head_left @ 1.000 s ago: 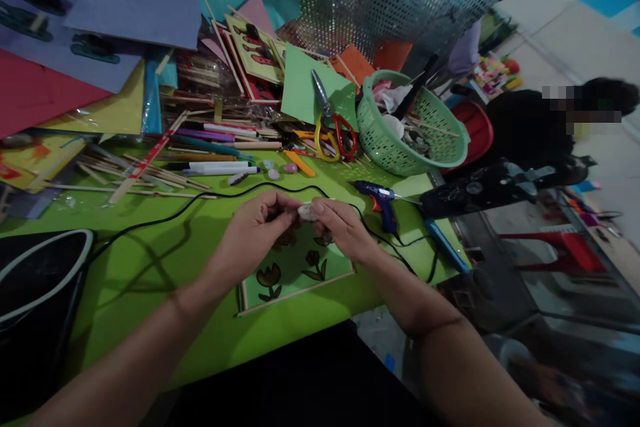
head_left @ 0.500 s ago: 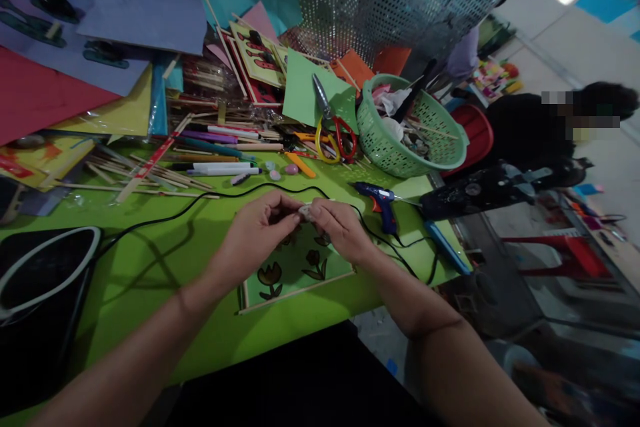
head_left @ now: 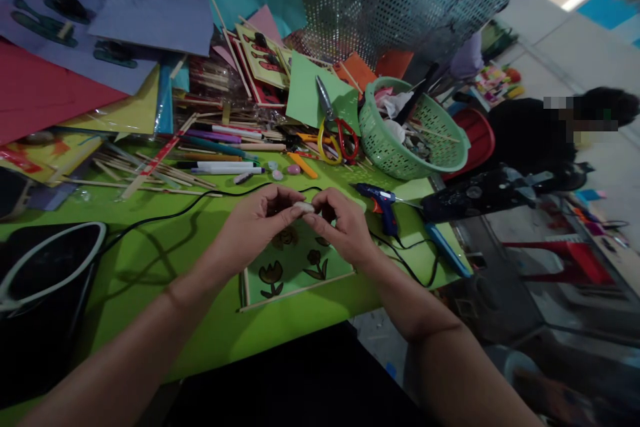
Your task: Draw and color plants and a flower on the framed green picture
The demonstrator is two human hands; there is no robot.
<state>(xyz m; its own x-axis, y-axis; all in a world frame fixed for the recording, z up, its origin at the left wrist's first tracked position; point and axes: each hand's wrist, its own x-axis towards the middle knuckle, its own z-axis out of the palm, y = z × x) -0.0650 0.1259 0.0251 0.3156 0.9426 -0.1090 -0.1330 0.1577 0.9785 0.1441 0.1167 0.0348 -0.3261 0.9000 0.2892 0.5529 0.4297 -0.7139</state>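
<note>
Between my two hands is a small pale pebble (head_left: 303,207), pinched by the fingertips. My left hand (head_left: 265,217) has it between thumb and fingers. From the other side, the thumb and fingers of my right hand (head_left: 343,223) grip it too. Underneath lies a green picture card (head_left: 295,273) with dark-outlined flowers and thin wooden sticks along its edges; my hands cover its upper part. Beyond my hands, several small stones (head_left: 293,169) rest on the table. To the right lies a blue glue gun (head_left: 383,202).
Scissors (head_left: 327,117), pens (head_left: 227,168) and wooden sticks (head_left: 160,160) crowd the back of the green table (head_left: 145,307). A green basket (head_left: 410,140) stands at back right. A black cable (head_left: 160,217) crosses behind my hands. Another person (head_left: 530,133) is at right.
My right fingers have shifted on the pebble, and more of it shows between my hands. The view has turned slightly; the card stays in place.
</note>
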